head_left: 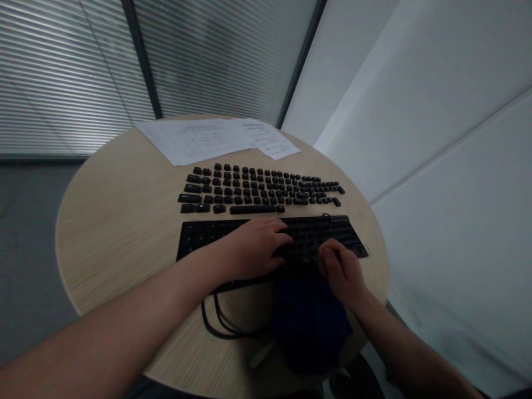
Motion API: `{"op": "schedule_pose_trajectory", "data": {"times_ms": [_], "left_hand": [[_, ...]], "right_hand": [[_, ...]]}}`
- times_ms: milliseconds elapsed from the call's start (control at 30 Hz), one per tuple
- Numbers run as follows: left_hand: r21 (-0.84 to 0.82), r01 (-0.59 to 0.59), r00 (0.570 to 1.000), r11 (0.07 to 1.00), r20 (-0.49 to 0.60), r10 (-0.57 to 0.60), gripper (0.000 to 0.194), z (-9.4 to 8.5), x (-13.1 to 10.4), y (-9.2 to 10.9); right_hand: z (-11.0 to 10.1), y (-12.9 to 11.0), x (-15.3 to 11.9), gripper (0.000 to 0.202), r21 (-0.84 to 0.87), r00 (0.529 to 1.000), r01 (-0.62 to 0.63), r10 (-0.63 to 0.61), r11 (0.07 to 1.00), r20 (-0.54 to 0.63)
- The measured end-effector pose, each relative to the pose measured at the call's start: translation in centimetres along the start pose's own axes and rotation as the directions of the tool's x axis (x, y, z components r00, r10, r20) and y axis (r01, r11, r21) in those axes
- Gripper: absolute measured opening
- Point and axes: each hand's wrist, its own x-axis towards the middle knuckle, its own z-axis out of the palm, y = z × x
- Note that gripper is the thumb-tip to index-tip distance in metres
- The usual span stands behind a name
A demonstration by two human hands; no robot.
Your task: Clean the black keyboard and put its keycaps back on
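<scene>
A black keyboard base point(208, 230) lies on the round table, its key area bare of caps as far as the dim light shows. My left hand point(257, 246) rests on the middle of it, fingers stretched out and apart. Over its right part, my right hand point(343, 271) is closed in a pinch; whatever is between the fingertips is too small and dark to name. Beyond the base, loose black keycaps point(253, 188) are laid out in rows, with a long space bar point(252, 209) in the nearest row. A dark blue, cloth-like thing point(310, 316) covers the near side between my forearms.
Printed papers point(199, 138) lie at the far edge of the pale wooden table point(103, 205). A black cable point(216, 330) loops below the keyboard base. A white wall point(449, 138) stands to the right, and glass with blinds point(220, 55) is behind the table.
</scene>
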Motion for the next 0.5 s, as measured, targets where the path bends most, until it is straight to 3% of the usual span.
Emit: {"op": "schedule_pose_trajectory", "data": {"times_ms": [333, 500], "left_hand": [[-0.009, -0.014, 1.0, 1.0, -0.025, 0.014, 0.043, 0.1, 0.0, -0.1], [-0.048, -0.034, 0.996, 0.998, -0.087, 0.03, 0.037, -0.3, 0.2, 0.4]], "right_hand": [[0.5, 0.4, 1.0, 0.037, 0.384, 0.964, -0.086, 0.174, 0.919, -0.199], [0.6, 0.1, 0.6, 0.032, 0.311, 0.98, -0.004, 0.066, 0.951, -0.189]]}}
